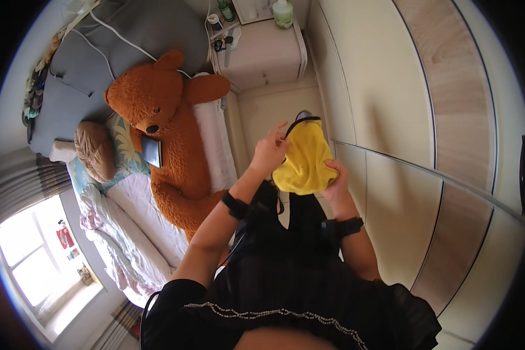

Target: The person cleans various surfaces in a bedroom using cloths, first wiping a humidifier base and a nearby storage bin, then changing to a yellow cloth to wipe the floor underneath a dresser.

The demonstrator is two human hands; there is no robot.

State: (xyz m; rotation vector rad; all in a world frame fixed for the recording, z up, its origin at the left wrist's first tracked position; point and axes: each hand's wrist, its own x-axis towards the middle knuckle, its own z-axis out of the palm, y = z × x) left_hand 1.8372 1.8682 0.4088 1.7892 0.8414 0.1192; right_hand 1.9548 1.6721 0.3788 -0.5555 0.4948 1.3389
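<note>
A yellow cloth [306,157] with a dark edging is held up in front of my body. My right hand [336,180] grips its lower right side, the thumb on top of the fabric. At its upper left edge is my left hand [271,151], the fingers bent and partly raised; whether they pinch the fabric cannot be told. A greyish piece [303,115] shows just above the cloth's top edge; what it is cannot be told. Black straps with small devices sit around both wrists.
A large brown teddy bear [179,144] lies on the bed [135,218] at left, a dark notebook [152,151] on it. Beyond stands a nightstand [258,57] with a green pump bottle [282,15] and a watch [228,50]. Cream and wood-tone cabinet doors [389,87] line the right.
</note>
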